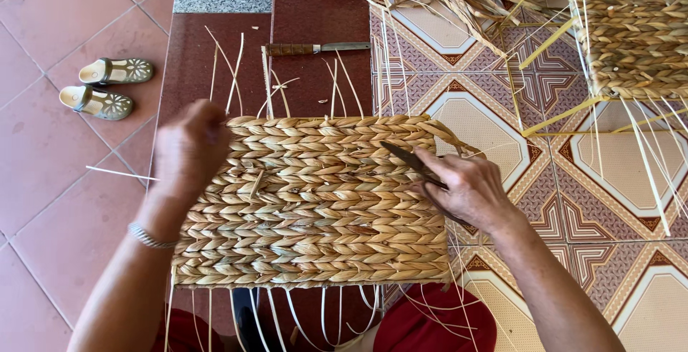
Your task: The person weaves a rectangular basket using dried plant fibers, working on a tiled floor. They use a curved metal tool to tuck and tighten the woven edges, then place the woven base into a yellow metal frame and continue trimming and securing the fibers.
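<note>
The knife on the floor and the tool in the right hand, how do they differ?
The knife lies untouched on the dark red floor beyond the woven panel; the dark tool is gripped by the right hand and rests on the weave. The knife shows a banded brown handle and grey blade; the tool's handle is hidden. Both are slim and pointed.

left hand (188, 148) grips woven panel (315, 201); right hand (466, 187) holds scissors (410, 160)
</note>
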